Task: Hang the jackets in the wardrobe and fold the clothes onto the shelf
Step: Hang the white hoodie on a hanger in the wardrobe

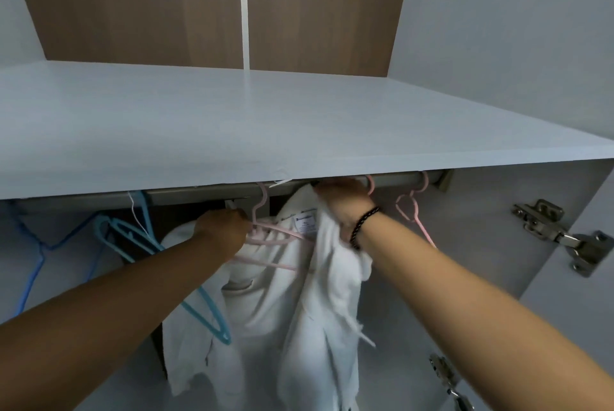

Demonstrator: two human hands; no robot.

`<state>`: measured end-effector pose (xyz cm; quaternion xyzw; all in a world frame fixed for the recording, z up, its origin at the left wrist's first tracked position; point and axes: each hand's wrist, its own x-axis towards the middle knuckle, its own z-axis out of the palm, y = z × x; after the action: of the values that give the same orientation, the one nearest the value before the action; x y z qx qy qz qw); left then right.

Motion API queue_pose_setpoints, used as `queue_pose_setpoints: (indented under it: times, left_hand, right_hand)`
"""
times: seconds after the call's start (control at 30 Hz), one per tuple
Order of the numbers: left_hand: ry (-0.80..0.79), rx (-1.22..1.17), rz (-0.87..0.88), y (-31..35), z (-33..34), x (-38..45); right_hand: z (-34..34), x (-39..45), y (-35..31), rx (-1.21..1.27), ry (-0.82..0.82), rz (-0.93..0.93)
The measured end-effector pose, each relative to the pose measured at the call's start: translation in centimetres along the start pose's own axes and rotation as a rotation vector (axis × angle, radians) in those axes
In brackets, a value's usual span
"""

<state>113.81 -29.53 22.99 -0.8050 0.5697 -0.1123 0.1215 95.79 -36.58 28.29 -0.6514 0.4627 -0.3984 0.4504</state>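
Both arms are reaching in under the shelf point(299, 131), up at the rail point(206, 194).

Left hand point(221, 231) is curling round the neck of a pink hanger point(275, 233), fingers clamped on it just below the hook. The hook is sitting up by the rail; can't tell whether it is actually over it. The hanger's arms are running right from the fist, into the jacket's collar.

Right hand point(345, 199) is gripping the white jacket point(265, 311) at the collar, fingers bunched into the cloth right up against the rail's underside. Fingertips are hidden by fabric and the shelf edge, so the exact pinch isn't readable. A black bracelet point(363, 224) is sitting on that wrist.

The jacket is hanging between the two hands, collar up at the rail, label showing just left of the right hand, body dropping down between the forearms. The cloth is lying under and around the right fingers and just right of the left fist, not touching it as far as I can see.

Teal hangers point(133, 238) are hanging left of the left arm, one crossing behind the forearm. Blue wire hangers point(36, 264) are sitting further left. Two more pink hooks point(418, 191) are hanging on the rail right of the right hand. Door hinges point(561, 238) are showing on the right panel.
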Motion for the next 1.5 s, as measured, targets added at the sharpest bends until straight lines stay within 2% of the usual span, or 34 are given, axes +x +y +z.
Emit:
queue_pose_setpoints:
  times: [0.1,0.27,0.37,0.53,0.63,0.7,0.87,0.93,1.07,1.17,1.23,1.3,1.33,1.4,1.5]
  left_hand:
    - [0.036,-0.068,0.014,-0.3,0.6,-0.9]
    - [0.153,-0.437,0.005,-1.0,1.8,-2.1]
    - [0.195,-0.763,0.035,-0.9,3.0,-3.2]
    - [0.311,-1.197,0.051,0.8,4.7,-6.4]
    - [0.359,-1.192,0.068,0.5,6.2,-7.2]
    - [0.349,-1.170,0.145,0.2,7.0,-7.2]
    - [0.148,-1.267,0.317,1.0,6.8,-7.4]
    - [0.124,-1.229,0.356,1.7,6.7,-7.4]
    - [0.254,-0.977,0.282,3.3,7.1,-6.2]
    - [0.327,-1.067,0.218,3.7,7.8,-5.6]
    - [0.373,-1.136,0.208,3.4,8.3,-5.7]
    - [0.392,-1.176,0.218,3.0,8.8,-5.8]
    - [0.394,-1.192,0.224,2.9,9.0,-5.9]
    - [0.393,-1.229,0.218,3.0,9.3,-6.1]
    - [0.391,-1.272,0.175,3.4,9.3,-5.9]
  right_hand:
    - [3.5,-1.7,2.7,0.267,0.074,0.148]
    - [6.4,-4.4,5.1,0.204,0.009,-0.031]
    - [7.4,-5.1,5.8,0.182,-0.048,-0.124]
    - [8.0,-4.4,6.2,0.298,-0.133,-0.071]
    - [7.5,-3.8,5.8,0.346,-0.193,0.009]
    - [7.1,-3.4,5.3,0.359,-0.222,0.056]
    - [6.8,-2.5,4.6,0.431,-0.263,0.117]
    - [6.7,-2.3,4.6,0.442,-0.280,0.127]
    - [6.7,-2.0,4.5,0.364,-0.302,0.113]
    - [5.8,-2.2,4.7,0.336,-0.329,0.058]
    - [4.5,-2.9,5.7,0.311,-0.220,-0.115]
    - [2.7,-4.0,8.2,0.131,0.051,-0.372]
    - [1.9,-4.8,10.0,0.050,0.170,-0.442]
    - [0.9,-6.6,14.2,-0.039,0.298,-0.385]
    - [0.3,-8.0,18.1,0.082,0.260,-0.089]
